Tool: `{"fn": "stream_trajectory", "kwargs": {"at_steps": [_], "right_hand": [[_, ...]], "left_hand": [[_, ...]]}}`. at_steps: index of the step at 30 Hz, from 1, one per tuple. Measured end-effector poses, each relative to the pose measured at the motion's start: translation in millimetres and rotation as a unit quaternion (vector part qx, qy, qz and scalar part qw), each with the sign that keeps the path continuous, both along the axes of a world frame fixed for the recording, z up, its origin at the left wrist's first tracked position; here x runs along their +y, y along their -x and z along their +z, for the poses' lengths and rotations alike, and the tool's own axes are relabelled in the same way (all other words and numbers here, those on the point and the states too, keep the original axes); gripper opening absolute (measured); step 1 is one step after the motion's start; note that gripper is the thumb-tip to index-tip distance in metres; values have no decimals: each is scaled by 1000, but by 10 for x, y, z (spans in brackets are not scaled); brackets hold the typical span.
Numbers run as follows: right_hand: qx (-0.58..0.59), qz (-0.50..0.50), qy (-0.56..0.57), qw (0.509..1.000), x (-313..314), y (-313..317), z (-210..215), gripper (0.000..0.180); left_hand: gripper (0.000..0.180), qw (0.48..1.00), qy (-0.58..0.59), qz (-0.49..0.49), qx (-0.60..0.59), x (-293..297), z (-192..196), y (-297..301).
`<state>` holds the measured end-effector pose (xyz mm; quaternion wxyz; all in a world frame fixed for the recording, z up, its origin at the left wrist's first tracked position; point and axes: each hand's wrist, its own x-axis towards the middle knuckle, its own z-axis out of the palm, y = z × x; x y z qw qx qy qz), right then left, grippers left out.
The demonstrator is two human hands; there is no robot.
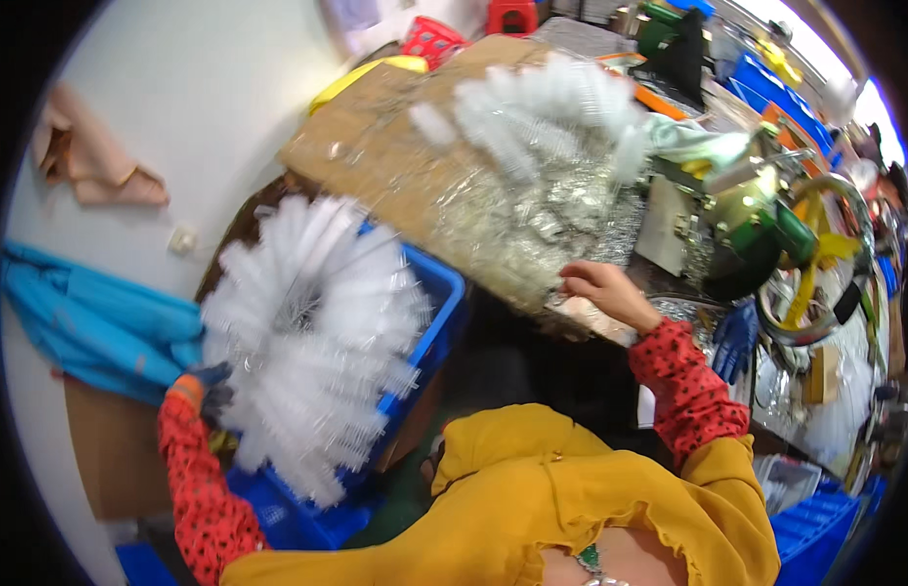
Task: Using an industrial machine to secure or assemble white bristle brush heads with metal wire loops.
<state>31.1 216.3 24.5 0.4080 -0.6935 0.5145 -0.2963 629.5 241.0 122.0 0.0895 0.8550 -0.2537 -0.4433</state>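
Yellow ruffled top (532, 508) fills the bottom, soft and crinkly. Behind it sits a cardboard-topped table (376, 146) under shiny wrinkled plastic. Next, a fluffy white fan of bristly bottle brushes (312, 337) over the blue plastic crate (439, 293), left hand (208, 389) clamped on their wire stems. Right hand (600, 288) pinches the plastic edge, fingers together.

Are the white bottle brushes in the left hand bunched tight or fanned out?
Fanned out: the white bottle brushes spread in a wide arc from the gloved left hand, above the blue crate.
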Motion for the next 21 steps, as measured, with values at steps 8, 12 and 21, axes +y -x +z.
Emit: {"fn": "stream_trajectory", "kwargs": {"at_steps": [8, 12, 21], "right_hand": [[65, -107, 81, 989, -593, 215, 106, 23], [125, -214, 158, 956, -1111, 303, -2, 20], [373, -293, 304, 826, -1927, 438, -444, 22]], "left_hand": [[43, 708, 549, -396, -201, -1328, 656, 1404], [44, 613, 406, -636, -235, -1803, 472, 2889], [24, 276, 566, -728, -271, -2597, -1456, 4509]]}}
